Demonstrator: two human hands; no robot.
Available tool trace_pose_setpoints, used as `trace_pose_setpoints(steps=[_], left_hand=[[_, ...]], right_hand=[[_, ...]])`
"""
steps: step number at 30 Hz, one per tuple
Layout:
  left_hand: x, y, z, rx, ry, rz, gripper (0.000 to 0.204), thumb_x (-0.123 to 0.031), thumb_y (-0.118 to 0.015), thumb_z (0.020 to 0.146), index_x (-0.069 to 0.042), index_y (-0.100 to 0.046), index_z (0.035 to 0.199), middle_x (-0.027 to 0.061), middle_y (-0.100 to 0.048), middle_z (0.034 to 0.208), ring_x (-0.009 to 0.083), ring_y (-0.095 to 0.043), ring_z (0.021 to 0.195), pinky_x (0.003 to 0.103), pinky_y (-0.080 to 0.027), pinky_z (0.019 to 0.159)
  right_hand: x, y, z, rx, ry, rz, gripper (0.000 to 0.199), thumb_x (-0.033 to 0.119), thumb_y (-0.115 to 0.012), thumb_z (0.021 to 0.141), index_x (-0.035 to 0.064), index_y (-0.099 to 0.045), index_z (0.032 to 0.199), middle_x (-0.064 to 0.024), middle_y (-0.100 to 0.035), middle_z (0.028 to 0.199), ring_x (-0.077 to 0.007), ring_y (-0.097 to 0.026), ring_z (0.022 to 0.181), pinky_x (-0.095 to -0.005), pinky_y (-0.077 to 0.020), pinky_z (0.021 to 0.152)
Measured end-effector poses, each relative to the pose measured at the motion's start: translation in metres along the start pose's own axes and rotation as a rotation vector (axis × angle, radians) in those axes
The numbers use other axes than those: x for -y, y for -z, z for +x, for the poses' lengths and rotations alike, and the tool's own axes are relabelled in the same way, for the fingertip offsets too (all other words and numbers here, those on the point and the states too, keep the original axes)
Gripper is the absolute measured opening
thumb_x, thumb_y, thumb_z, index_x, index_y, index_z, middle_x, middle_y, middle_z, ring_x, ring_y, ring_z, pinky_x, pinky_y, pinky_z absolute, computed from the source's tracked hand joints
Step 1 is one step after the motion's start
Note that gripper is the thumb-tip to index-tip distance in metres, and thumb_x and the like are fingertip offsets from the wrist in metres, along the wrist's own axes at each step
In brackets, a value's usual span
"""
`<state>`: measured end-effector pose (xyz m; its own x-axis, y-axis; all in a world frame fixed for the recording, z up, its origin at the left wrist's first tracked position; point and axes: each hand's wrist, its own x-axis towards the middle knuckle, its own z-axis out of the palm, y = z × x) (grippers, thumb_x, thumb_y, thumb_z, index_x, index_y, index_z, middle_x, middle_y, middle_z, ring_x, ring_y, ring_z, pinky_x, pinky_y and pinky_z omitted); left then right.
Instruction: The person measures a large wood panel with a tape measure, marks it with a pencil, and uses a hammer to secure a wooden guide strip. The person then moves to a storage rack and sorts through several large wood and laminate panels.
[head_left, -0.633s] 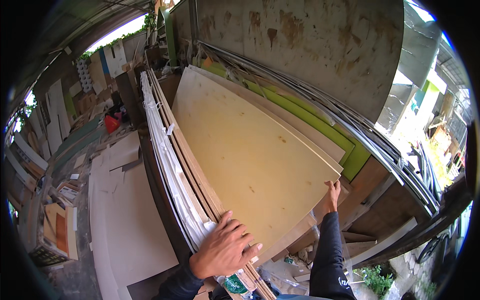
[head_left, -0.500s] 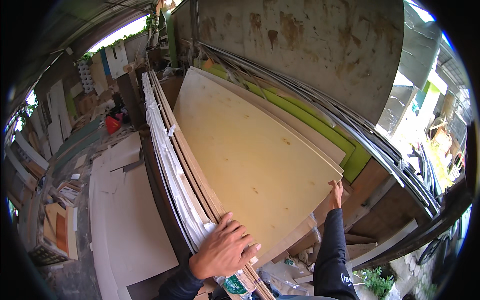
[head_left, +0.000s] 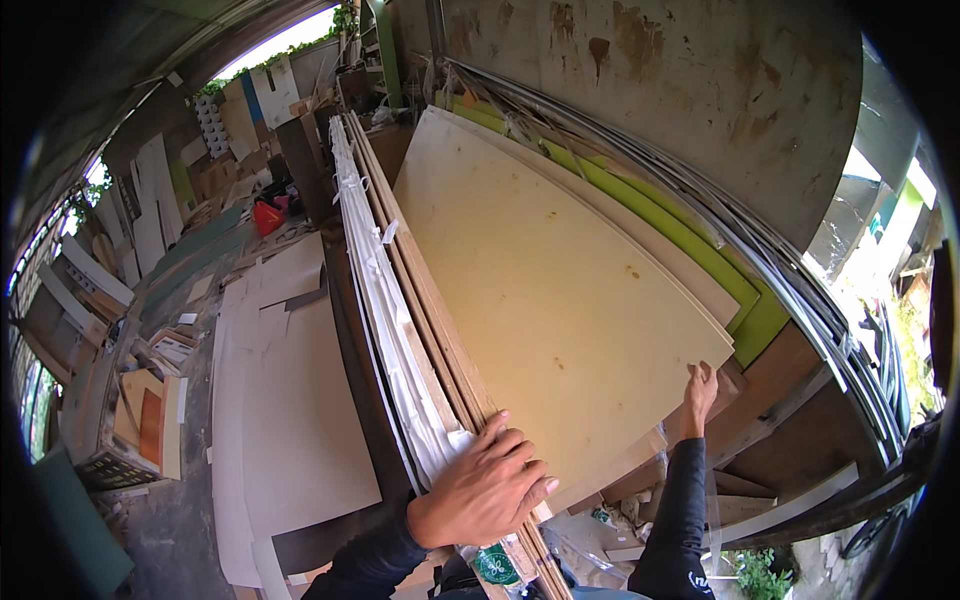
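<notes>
My left hand (head_left: pixel 482 492) is laid over the edges of a stack of upright boards (head_left: pixel 440 350), its fingers curled on top and its thumb on the right side. Crumpled white wrapping (head_left: pixel 375 270) runs along that stack's left side. To the right leans a large pale yellow plywood sheet (head_left: pixel 540 300) with brown knots. My right hand (head_left: pixel 701 388) is at the sheet's near right edge, a little below its corner, with bent fingers closed on the edge. The thumb side of this hand is partly hidden.
Green panels (head_left: pixel 660 220) and metal rods (head_left: pixel 700 190) lean behind the plywood against a stained wall board (head_left: pixel 680 90). At left, a large pale sheet (head_left: pixel 290 420) lies low beside a crate of offcuts (head_left: pixel 140 430). A green plant (head_left: pixel 762 575) grows at lower right.
The view has shifted, so the whole scene sits farther right. My right hand has slid slightly down the plywood edge, away from the corner. My left hand stays on the boards.
</notes>
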<state>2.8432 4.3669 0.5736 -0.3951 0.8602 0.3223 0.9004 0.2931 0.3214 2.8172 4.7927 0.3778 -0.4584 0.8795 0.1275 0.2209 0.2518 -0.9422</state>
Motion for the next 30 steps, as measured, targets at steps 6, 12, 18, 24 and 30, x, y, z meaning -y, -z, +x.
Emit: trace_pose_setpoints(steps=[6, 12, 18, 24, 30], left_hand=[[-0.004, 0.008, 0.000, 0.060, 0.003, 0.045, 0.031, -0.026, -0.051, 0.098, 0.001, -0.065, 0.089, 0.0147, -0.054, 0.083, 0.0305, -0.053, 0.096, 0.053, -0.028, 0.109], [-0.004, 0.009, 0.004, 0.151, 0.026, 0.026, 0.035, -0.026, -0.052, 0.097, 0.003, -0.061, 0.114, 0.0231, -0.059, 0.108, 0.0369, -0.051, 0.115, 0.054, -0.028, 0.109], [-0.005, 0.009, -0.003, 0.034, 0.006, -0.007, 0.051, -0.025, -0.054, 0.097, -0.001, -0.047, 0.141, 0.0303, -0.038, 0.146, 0.0445, -0.039, 0.134, 0.055, -0.028, 0.110], [-0.007, 0.013, -0.007, 0.032, 0.061, -0.053, 0.050, -0.018, -0.056, 0.095, -0.006, -0.048, 0.143, 0.0305, -0.028, 0.151, 0.0486, -0.043, 0.129, 0.052, -0.036, 0.106], [-0.007, 0.011, -0.007, -0.004, 0.073, -0.047, 0.054, -0.013, -0.056, 0.090, -0.014, -0.048, 0.144, 0.0322, -0.035, 0.145, 0.0494, -0.049, 0.119, 0.050, -0.040, 0.103]], right_hand=[[0.129, 0.016, -0.244, 0.922, 0.304, 0.677, 0.091, 0.069, -0.045, 0.088, -0.0004, -0.038, 0.146, -0.0224, -0.019, 0.159, -0.0350, -0.025, 0.145, -0.0494, -0.0253, 0.115], [0.134, 0.032, -0.299, 1.059, 0.320, 0.513, 0.084, 0.054, -0.035, 0.100, -0.0076, -0.014, 0.152, -0.0274, -0.024, 0.155, -0.0348, -0.027, 0.145, -0.0394, -0.0238, 0.115], [0.124, 0.029, -0.300, 0.996, 0.315, 0.611, 0.071, 0.041, -0.043, 0.101, -0.0085, -0.025, 0.149, -0.0268, -0.045, 0.144, -0.0336, -0.047, 0.132, -0.0382, -0.0354, 0.109], [0.134, 0.026, -0.319, 0.723, 0.213, 0.771, 0.054, 0.018, -0.055, 0.099, -0.0080, -0.038, 0.143, -0.0233, -0.049, 0.140, -0.0275, -0.051, 0.127, -0.0390, -0.0363, 0.108], [0.125, 0.025, -0.319, 0.528, 0.250, 0.647, 0.047, 0.013, -0.051, 0.097, -0.0088, -0.042, 0.137, -0.0183, -0.051, 0.134, -0.0242, -0.049, 0.125, -0.0374, -0.0340, 0.107]])
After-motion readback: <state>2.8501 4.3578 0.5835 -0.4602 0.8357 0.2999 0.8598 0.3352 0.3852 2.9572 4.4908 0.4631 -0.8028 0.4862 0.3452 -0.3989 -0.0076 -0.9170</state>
